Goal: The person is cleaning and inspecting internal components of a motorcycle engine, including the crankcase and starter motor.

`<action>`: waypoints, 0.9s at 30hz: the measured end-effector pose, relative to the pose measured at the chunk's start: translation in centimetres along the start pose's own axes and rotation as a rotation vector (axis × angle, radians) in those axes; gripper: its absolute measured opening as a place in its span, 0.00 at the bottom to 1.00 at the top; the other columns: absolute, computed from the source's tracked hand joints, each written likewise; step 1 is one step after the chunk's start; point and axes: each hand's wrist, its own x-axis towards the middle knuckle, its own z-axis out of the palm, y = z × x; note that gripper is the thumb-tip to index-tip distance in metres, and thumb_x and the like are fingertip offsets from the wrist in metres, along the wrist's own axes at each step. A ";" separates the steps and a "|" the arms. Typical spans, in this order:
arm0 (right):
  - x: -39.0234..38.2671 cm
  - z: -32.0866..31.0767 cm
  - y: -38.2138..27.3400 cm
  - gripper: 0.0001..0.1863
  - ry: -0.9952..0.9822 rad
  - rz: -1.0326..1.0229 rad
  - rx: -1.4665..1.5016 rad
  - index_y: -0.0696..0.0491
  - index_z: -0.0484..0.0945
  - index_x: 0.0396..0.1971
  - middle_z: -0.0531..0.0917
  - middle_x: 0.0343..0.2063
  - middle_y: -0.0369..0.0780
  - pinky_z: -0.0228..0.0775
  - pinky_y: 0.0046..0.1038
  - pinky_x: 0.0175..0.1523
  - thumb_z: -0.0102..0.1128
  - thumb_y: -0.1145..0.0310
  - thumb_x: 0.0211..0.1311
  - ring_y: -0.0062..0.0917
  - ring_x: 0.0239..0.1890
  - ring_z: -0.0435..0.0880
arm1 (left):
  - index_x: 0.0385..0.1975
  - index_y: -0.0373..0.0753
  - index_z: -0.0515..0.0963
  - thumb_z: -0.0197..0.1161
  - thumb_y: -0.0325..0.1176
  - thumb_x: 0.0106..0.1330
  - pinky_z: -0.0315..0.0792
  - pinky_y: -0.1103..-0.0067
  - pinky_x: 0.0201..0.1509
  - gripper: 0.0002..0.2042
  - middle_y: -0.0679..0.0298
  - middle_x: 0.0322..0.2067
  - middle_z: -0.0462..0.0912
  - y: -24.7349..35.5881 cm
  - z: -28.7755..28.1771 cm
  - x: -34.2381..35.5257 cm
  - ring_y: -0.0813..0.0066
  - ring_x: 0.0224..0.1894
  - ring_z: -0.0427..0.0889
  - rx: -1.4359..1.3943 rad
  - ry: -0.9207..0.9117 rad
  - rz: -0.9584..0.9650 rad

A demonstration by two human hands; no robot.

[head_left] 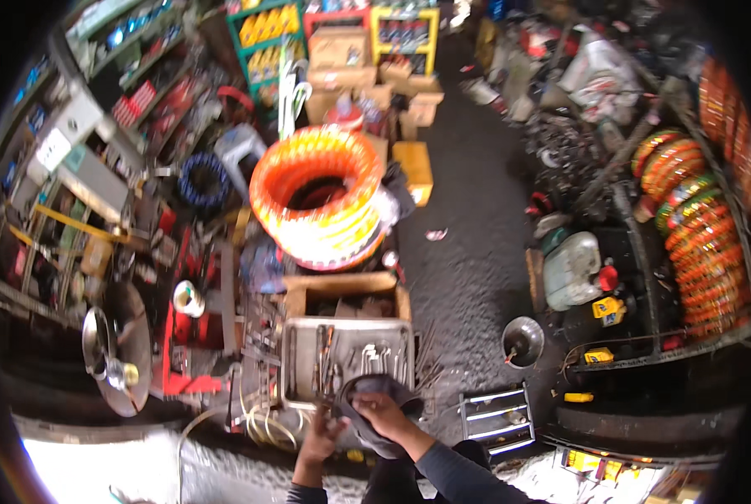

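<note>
My right hand [379, 412] is closed on a dark grey cloth [396, 393], cap-like in its rounded shape, just over the near right corner of a metal tray [288, 357]. The fingertips are bunched against the fabric, and part of it hangs below the wrist. Close by on the left, my left hand [320, 435] is at the tray's near edge with its fingers apart; nothing shows clearly in it. Inside the tray lie several metal hex keys [375, 357] on the right and long slim tools [325, 353] on the left.
Beyond the tray sit an open cardboard box [342, 284] and a stack of orange and yellow rings [316, 181]. A metal bowl [522, 340] and a slatted metal rack [497, 418] are on the right. A red metal frame [192, 384] stands left.
</note>
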 end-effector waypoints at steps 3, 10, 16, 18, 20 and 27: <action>-3.5 -1.4 -6.4 0.10 0.140 -0.332 -0.420 0.54 0.83 0.43 0.87 0.33 0.39 0.75 0.24 0.41 0.62 0.70 0.64 0.22 0.35 0.85 | 0.43 0.32 0.78 0.68 0.25 0.62 0.72 0.80 0.37 0.11 0.66 0.33 0.83 2.7 3.0 1.2 0.79 0.34 0.78 0.268 -0.231 -0.033; -11.2 -4.7 -17.2 0.09 0.455 -0.532 -0.586 0.54 0.84 0.41 0.87 0.33 0.43 0.77 0.22 0.39 0.64 0.74 0.60 0.22 0.33 0.87 | 0.36 0.29 0.81 0.64 0.29 0.66 0.72 0.78 0.32 0.08 0.61 0.24 0.83 12.2 7.6 2.7 0.78 0.26 0.79 0.331 -0.253 0.466; -12.5 -6.4 -21.5 0.22 0.409 -0.633 -0.216 0.57 0.76 0.55 0.86 0.39 0.40 0.74 0.19 0.45 0.64 0.80 0.59 0.17 0.41 0.82 | 0.52 0.31 0.75 0.60 0.32 0.69 0.73 0.77 0.52 0.15 0.60 0.45 0.82 17.1 13.4 -1.3 0.74 0.48 0.80 0.103 -0.395 0.373; -13.3 -5.0 -22.5 0.23 0.250 -0.677 -0.275 0.56 0.76 0.55 0.86 0.37 0.38 0.74 0.19 0.45 0.64 0.82 0.58 0.16 0.41 0.81 | 0.50 0.31 0.76 0.64 0.29 0.65 0.74 0.77 0.52 0.15 0.59 0.45 0.82 15.6 17.6 -2.3 0.72 0.48 0.81 0.272 -0.533 0.411; -14.9 -4.9 -23.8 0.23 0.252 -0.685 -0.186 0.55 0.77 0.55 0.84 0.35 0.34 0.72 0.17 0.44 0.64 0.83 0.57 0.13 0.37 0.79 | 0.38 0.32 0.79 0.63 0.27 0.64 0.75 0.78 0.43 0.06 0.63 0.33 0.84 12.5 17.2 0.5 0.76 0.37 0.82 0.743 -0.348 0.523; -17.7 -12.9 -26.6 0.25 0.590 -0.701 -0.031 0.55 0.77 0.55 0.78 0.33 0.30 0.71 0.14 0.42 0.62 0.88 0.56 0.09 0.34 0.73 | 0.37 0.37 0.76 0.61 0.26 0.63 0.67 0.80 0.34 0.05 0.67 0.34 0.78 12.2 13.4 5.4 0.79 0.32 0.74 -0.129 0.007 0.520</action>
